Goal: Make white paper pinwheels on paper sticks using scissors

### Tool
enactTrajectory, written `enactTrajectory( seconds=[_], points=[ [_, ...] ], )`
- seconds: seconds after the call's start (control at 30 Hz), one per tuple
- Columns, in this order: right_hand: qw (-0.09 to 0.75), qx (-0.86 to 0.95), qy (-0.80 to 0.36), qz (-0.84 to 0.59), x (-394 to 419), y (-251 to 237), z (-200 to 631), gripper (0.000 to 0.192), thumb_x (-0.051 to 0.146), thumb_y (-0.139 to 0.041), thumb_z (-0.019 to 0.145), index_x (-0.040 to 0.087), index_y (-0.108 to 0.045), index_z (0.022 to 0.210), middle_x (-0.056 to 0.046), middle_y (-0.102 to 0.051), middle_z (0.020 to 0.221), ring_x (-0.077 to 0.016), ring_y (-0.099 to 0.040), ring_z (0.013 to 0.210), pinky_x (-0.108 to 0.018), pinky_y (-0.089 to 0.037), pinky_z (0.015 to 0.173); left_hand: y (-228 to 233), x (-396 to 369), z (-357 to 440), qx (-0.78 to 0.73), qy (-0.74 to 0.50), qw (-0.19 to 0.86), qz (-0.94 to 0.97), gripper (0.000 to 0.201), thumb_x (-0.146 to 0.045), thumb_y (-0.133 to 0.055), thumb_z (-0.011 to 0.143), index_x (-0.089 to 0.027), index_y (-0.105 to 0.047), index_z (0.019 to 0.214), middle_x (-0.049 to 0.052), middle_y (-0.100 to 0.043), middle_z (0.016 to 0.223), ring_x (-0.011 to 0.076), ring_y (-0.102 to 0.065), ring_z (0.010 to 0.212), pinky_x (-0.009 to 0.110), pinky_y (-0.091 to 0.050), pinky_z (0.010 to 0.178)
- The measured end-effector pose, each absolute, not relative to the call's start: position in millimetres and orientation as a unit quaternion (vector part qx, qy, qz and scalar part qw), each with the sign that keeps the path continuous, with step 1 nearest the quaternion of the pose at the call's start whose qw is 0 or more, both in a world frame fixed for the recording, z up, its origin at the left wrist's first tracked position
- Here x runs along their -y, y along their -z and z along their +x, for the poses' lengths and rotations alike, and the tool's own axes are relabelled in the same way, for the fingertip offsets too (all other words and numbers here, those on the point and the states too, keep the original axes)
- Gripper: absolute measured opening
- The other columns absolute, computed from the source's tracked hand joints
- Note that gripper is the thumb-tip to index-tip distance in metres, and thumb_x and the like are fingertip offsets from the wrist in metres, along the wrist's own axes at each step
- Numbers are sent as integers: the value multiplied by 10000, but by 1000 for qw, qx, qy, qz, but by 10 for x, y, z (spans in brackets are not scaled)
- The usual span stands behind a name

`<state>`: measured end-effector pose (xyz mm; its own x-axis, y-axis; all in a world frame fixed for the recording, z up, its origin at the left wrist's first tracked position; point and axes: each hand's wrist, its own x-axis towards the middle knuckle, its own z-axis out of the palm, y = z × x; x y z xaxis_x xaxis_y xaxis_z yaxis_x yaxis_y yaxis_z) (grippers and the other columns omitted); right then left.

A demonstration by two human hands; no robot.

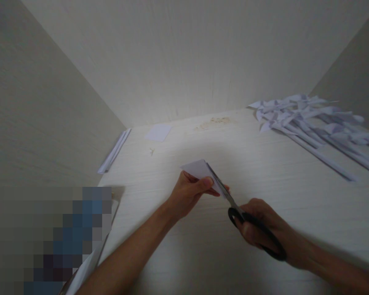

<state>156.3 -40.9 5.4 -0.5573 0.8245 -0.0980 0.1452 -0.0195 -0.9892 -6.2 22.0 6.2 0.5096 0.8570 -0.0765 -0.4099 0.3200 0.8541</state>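
Observation:
My left hand [189, 192] pinches a folded piece of white paper [195, 167] above the middle of the table, thumb on top and fingers beneath. In my right hand [261, 225] is a pair of scissors [256, 229] with black handles, my fingers through the loops. The metal blades lie along the right edge of the paper, pointing away from me and to the left. From here I cannot tell how far the blades are apart. Part of the paper is hidden under my left thumb.
Rolled paper sticks with pointed ends [310, 123] lie piled at the back right. A loose paper square [158, 132] rests near the back wall, with a tiny scrap [151, 152] before it. Several folded paper strips [114, 151] lean at the left wall. A blurred-out patch covers the lower left.

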Motion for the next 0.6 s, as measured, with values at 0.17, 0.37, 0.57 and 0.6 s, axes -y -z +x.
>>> enactTrajectory(
  seconds=[0.17,0.37,0.57,0.6],
  points=[
    [278,630,-618,-380,398,-72,1547,557,689,-378,700,192,-275,471,67,-222,427,-43,-192,383,-197,-169,333,-60,-223,-65,-286,-414,759,413,263,-349,-739,539,-122,-627,606,36,-663,574,167,-631,576,253,-463,552],
    [284,626,-622,-374,388,-56,1539,538,655,-399,717,190,-275,475,72,-214,428,-38,-181,383,-193,-158,330,-43,-230,-76,-288,-411,759,416,273,-359,-735,542,-120,-623,610,37,-661,575,170,-631,583,252,-458,546],
    [279,618,-627,-383,396,-77,1535,529,631,-429,717,190,-266,474,79,-199,431,-34,-167,385,-188,-149,328,-38,-223,-63,-285,-413,764,405,255,-343,-739,542,-120,-637,610,31,-667,577,150,-630,571,230,-469,549],
    [277,618,-628,-384,395,-80,1533,531,635,-425,715,191,-264,472,79,-198,430,-34,-166,384,-188,-148,327,-39,-223,-61,-286,-414,765,403,252,-341,-741,540,-121,-640,608,29,-667,574,147,-629,567,226,-471,548]
  ],
)
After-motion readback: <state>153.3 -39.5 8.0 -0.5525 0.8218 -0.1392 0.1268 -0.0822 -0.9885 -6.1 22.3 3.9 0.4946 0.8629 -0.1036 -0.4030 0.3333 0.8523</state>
